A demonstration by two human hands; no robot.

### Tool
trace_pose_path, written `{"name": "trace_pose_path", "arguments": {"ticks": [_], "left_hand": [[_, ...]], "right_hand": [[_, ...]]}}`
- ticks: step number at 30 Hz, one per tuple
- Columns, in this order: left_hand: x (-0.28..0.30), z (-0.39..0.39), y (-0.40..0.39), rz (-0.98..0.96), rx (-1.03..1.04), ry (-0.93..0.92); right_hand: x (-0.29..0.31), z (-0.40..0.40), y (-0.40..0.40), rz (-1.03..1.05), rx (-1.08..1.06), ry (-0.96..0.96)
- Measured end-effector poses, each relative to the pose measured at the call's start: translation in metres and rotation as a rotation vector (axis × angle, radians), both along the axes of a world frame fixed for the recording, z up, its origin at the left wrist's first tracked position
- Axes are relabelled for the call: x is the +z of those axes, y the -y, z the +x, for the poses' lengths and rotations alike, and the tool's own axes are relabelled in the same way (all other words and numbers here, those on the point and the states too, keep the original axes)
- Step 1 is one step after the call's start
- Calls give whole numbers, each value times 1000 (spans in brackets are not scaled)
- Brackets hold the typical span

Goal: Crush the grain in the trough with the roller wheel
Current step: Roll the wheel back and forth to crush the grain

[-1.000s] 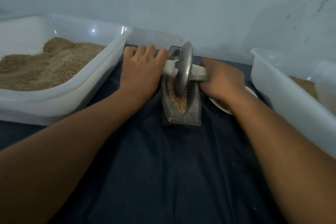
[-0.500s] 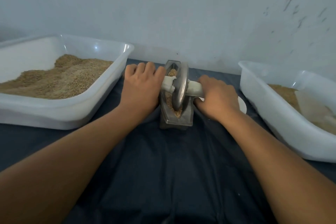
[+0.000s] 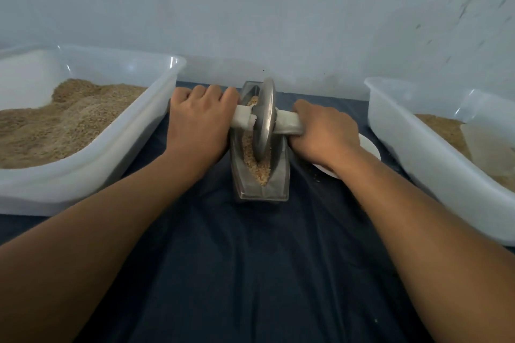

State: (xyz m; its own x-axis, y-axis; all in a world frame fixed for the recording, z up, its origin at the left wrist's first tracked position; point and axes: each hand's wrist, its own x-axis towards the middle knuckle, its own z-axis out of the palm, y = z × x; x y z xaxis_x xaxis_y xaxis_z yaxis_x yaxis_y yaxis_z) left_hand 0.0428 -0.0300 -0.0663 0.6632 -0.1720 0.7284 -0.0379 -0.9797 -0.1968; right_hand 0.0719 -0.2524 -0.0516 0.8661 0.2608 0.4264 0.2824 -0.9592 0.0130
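- The trough point(image 3: 262, 172) sits mid-bench on a dark cloth point(image 3: 250, 273), lengthwise away from the person, between two white tubs.
- The wheel point(image 3: 264, 120) stands upright on edge inside the trough, bearing on the grain point(image 3: 257, 167).
- Left hand point(image 3: 199, 122) is closed around the left end of the axle point(image 3: 289, 124); right hand point(image 3: 326, 132) is closed around the right end. Both grips look full and firm.
- Grain lies along the trough floor, with a heap at the near end and some visible at the far end behind the wheel.
- Left tub point(image 3: 92, 164) holds a large mound of grain; right tub point(image 3: 434, 164) holds less. A white dish point(image 3: 370, 147) lies partly under the right hand.
- Judgement: rolling is under way; the near heap looks uncrushed.
- Recommended: keep the axle level and press evenly with both hands, so the wheel stays in the groove.
- Roll the full length, reaching the near heap.
- Risk: uneven pressure may tip the wheel or shift the trough on the cloth, spilling grain.
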Motion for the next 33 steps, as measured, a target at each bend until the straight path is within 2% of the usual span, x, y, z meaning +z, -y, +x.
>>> {"name": "trace_pose_path", "arguments": {"ticks": [6, 17, 33], "left_hand": [[2, 24, -3, -36, -8, -45], [5, 54, -2, -30, 4, 21], [0, 7, 1, -41, 1, 35]], "right_hand": [[3, 26, -4, 2, -37, -30], [8, 56, -6, 11, -55, -95], [2, 3, -5, 33, -9, 13]]}}
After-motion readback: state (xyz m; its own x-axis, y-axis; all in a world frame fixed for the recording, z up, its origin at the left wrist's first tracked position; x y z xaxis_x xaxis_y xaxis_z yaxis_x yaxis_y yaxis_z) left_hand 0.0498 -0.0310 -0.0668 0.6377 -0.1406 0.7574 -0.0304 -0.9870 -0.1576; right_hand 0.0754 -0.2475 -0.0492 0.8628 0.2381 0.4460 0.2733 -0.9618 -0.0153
